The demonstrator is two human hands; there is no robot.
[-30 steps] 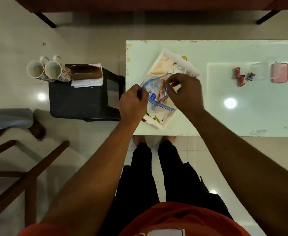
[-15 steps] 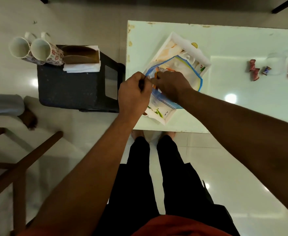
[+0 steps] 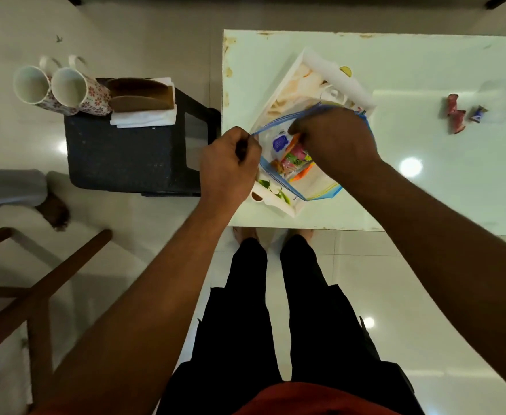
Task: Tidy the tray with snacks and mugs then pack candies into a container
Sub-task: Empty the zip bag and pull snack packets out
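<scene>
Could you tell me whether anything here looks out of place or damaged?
Yes: a few wrapped candies lie loose on the table beside the clear container. The table's left edge shows brown chipped patches. Two mugs crowd the stool's far corner.

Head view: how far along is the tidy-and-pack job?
Done: both mugs sit on the black stool, off the tray. In hand: the left hand holds the zip bag open while the right hand reaches among its snack packets. Left: candies lie loose on the table beside the clear container.
</scene>
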